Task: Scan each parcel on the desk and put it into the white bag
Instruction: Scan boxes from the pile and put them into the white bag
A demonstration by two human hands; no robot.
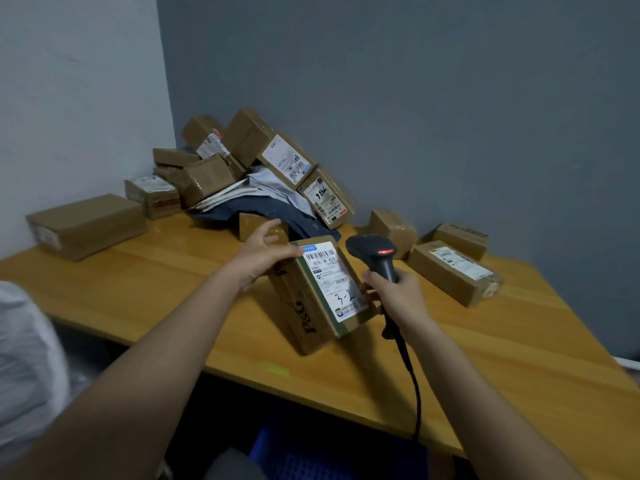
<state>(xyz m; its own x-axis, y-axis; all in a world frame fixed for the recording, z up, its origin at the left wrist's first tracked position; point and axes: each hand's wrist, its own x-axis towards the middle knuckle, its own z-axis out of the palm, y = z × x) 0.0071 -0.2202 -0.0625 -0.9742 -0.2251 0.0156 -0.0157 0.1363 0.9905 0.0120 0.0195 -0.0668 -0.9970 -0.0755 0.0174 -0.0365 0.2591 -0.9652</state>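
Head view is showing the left hand (pixel 263 258) gripping the top edge of a stiff, probably light parcel (pixel 320 292) tilted on the table (pixel 502 358), while the right hand (pixel 398 296) is clasping the scanner (pixel 375 252) beside it.

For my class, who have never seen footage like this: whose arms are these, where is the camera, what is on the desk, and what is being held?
There is one picture, taken by a camera worn on a person's head, looking forward and down. The two bare arms are that person's own. The left hand grips the top of a brown parcel, tilted up on the wooden desk so its white shipping label faces the camera. The right hand holds a black corded barcode scanner with a red light showing, beside that label. A pile of more cardboard parcels lies in the corner, with others scattered either side. The blurred white shape at the left edge is probably the white bag.
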